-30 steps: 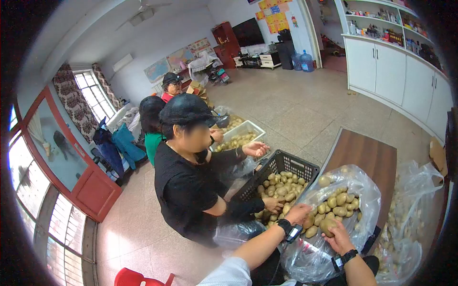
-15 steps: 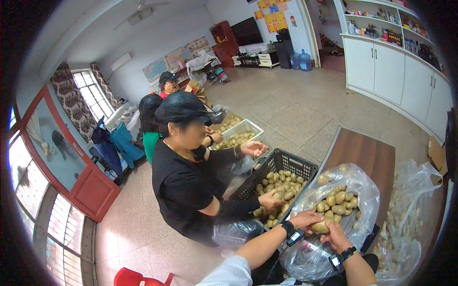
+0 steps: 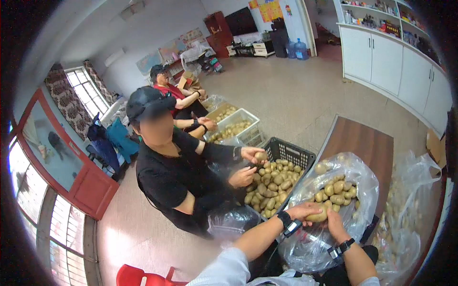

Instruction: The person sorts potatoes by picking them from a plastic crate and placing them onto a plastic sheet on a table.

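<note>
Both my hands hold one greenish-brown potato-like fruit (image 3: 317,214) above the front of an open clear plastic bag (image 3: 365,183). My left hand (image 3: 304,210) grips it from the left, and my right hand (image 3: 336,225) has its fingers against the right side. More brown fruits (image 3: 336,190) lie inside the bag. Left of the bag stands a black crate (image 3: 291,155) filled with similar fruits (image 3: 274,183). A person in black sits beside that crate, holding a fruit (image 3: 260,156) in one hand, with the other hand close by.
Under the bag is a brown wooden table (image 3: 360,143). Another plastic bag (image 3: 405,209) of fruits lies at the right. Beyond the black crate are a white crate (image 3: 253,136) and other seated people. A red stool (image 3: 143,276) stands at the bottom left.
My left hand has come from the bag's left side to the fruit in my right hand. The person in black has raised a fruit from the crate and turned more this way.
</note>
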Tool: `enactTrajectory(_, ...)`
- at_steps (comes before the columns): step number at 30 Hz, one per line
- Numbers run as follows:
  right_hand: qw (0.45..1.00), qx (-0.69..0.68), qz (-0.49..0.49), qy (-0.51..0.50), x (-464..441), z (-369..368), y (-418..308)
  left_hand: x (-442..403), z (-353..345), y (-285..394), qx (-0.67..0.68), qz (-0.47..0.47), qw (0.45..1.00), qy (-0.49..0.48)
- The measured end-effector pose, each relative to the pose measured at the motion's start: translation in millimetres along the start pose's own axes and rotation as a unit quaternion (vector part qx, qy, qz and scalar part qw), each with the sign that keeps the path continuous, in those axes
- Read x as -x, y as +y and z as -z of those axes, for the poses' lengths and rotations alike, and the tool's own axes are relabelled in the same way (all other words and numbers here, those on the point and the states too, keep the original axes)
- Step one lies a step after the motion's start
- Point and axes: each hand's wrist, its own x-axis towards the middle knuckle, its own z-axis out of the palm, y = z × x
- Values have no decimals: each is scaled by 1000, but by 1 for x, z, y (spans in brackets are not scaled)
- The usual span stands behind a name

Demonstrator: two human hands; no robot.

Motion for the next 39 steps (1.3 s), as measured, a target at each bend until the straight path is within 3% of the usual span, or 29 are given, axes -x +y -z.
enactTrajectory(1, 990, 76, 101, 65, 0, -1, 6, -7, 7, -4, 44, -27, 997, -54)
enactTrajectory(2, 995, 60, 36, 77, 1, 4, 11, -10, 11, -13, 77, -22, 997, -21)
enactTrajectory(6, 979, 139, -16, 150, -3, 25, 33, -10, 39, -14, 195, -7, 977, 87)
enactTrajectory(8, 929, 287, -24, 232, 2, 34, 37, -22, 56, -26, 233, -47, 962, 133)
enactTrajectory(13, 921, 328, -70, 200, 4, 49, 61, -20, 97, -39, 301, -91, 921, 231)
enactTrajectory(16, 879, 419, -18, 226, 3, 49, 71, -18, 119, -64, 334, -93, 903, 254)
enactTrajectory(18, 892, 401, -41, 204, 7, 45, 55, -11, 123, -54, 328, -83, 881, 332)
enactTrajectory(19, 898, 390, -64, 193, 4, 46, 49, -18, 129, -62, 324, -106, 876, 342)
enactTrajectory(21, 885, 418, -12, 205, 2, 46, 53, -23, 151, -81, 313, -115, 895, 297)
enactTrajectory(25, 887, 421, 2, 191, -3, 38, 63, -57, 189, -134, 183, -113, 844, 491)
enactTrajectory(26, 880, 434, -14, 191, -1, 37, 65, -55, 191, -138, 218, -122, 840, 482)
enactTrajectory(27, 877, 434, -10, 204, 0, 39, 61, -23, 157, -100, 307, -97, 828, 459)
enactTrajectory(28, 871, 447, -9, 204, 2, 39, 55, -18, 170, -107, 287, -121, 867, 389)
enactTrajectory(29, 865, 458, -10, 203, 4, 38, 50, -22, 170, -108, 252, -84, 858, 440)
enactTrajectory(30, 863, 464, -16, 201, 5, 39, 45, -15, 164, -101, 33, -57, 857, 512)
enactTrajectory(31, 863, 462, -16, 204, 5, 39, 45, -2, 155, -97, -185, -25, 808, 559)
enactTrajectory(32, 858, 469, -27, 207, 7, 39, 47, 6, 149, -89, -187, -26, 809, 557)
enactTrajectory(35, 852, 480, -68, 199, 12, 44, 50, 10, 146, -83, -191, 116, 807, 546)
enactTrajectory(37, 849, 482, -94, 193, 10, 47, 54, 1, 162, -99, -330, 106, 778, 524)
enactTrajectory(39, 832, 500, -73, 227, 14, 47, 67, -4, 167, -105, -219, 128, 784, 567)
